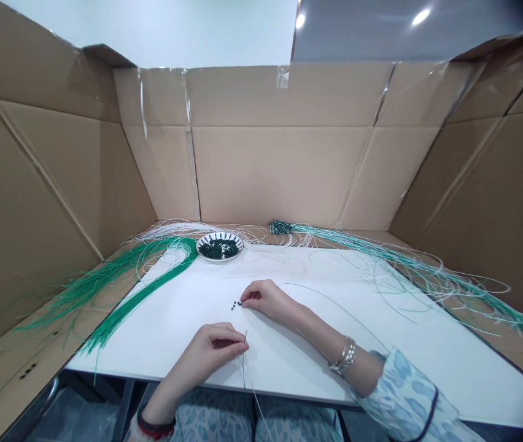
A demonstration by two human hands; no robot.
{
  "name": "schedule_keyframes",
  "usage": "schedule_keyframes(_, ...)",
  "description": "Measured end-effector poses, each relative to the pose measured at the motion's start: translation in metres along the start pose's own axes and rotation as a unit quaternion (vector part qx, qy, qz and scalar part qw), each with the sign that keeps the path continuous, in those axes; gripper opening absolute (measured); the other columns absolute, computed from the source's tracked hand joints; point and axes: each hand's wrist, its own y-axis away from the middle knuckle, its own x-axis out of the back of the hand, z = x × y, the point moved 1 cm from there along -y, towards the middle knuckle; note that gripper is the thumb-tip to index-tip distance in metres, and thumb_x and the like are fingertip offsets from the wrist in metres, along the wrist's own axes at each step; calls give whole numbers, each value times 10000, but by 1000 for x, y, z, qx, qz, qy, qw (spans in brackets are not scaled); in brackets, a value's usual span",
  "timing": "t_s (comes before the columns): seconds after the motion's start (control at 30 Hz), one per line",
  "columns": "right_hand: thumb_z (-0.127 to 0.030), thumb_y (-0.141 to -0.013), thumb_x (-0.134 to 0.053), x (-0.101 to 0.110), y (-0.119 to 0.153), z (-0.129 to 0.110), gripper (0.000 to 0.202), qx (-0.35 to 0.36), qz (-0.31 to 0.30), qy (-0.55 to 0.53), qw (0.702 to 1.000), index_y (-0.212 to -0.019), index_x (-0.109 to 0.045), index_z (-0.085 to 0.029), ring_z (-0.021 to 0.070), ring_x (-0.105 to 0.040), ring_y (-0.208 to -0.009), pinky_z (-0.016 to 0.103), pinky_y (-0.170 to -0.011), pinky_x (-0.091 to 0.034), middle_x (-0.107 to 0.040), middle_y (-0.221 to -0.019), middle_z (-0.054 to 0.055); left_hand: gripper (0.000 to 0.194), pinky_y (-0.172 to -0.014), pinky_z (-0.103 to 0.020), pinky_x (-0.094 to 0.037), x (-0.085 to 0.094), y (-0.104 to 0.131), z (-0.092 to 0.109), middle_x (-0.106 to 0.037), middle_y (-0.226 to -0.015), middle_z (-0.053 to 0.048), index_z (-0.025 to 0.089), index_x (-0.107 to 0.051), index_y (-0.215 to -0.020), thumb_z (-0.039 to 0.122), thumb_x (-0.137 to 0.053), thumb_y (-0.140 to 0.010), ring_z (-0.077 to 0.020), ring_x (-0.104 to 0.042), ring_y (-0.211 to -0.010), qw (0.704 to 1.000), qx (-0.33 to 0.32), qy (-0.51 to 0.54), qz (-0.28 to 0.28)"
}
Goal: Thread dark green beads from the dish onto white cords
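Near the table's front edge, my left hand (218,351) pinches thin strands (244,362) between thumb and fingertips; their short ends stick up above the fingers and the rest hangs down over the edge. Farther forward and to the right, my right hand (266,298) has its fingertips pressed together on the white tabletop (188,307), touching the right side of a few small black beads (234,305). Whether a bead is between those fingertips is too small to tell. A striped white dish (200,252) holds many dark beads with a few whitish bits among them.
Green strands (137,298) lie on the left beside white ones (174,228). A long green and white bundle (358,239) with a dark beaded end (281,227) runs along the back to the right. Cardboard walls (280,172) enclose the table. A loose strand (335,301) lies near my right forearm.
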Motion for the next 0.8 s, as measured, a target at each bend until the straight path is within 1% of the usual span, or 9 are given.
schedule_keyframes(0.3,-306,-1018,-666,-1,0,-5,242,11,10,21,1000,-1214,-675,-165,230,-716,-1008,434,-870,-612,-707,-1212,84,254,-648,-302,-398,-1,0,0,-669,-725,-42,173,-840,-742,398,-744,-808,-187,-530,-698,1000,0,-2,5)
schedule_keyframes(0.43,-308,-1018,-667,4,2,-7,247,9,9,31,999,-1219,-673,-164,232,-716,-1010,437,-871,-611,-706,-1214,84,277,-659,-307,-403,-1,1,0,-674,-736,-51,166,-836,-738,421,-751,-806,-196,-545,-711,1000,-1,-2,5)
schedule_keyframes(0.63,-311,-1018,-666,21,5,10,261,-17,1,35,999,-1234,-668,-166,233,-717,-1007,434,-865,-614,-702,-1224,86,321,-659,-310,-401,0,0,-3,-670,-732,-53,164,-837,-748,469,-758,-810,-199,-551,-713,1000,1,-6,3)
schedule_keyframes(0.8,-312,-1017,-667,23,4,18,259,-18,-13,22,1000,-1231,-670,-165,233,-717,-1007,432,-863,-614,-703,-1224,85,332,-665,-312,-398,1,-1,-3,-671,-738,-55,162,-836,-750,480,-761,-809,-205,-555,-728,1000,2,-8,3)
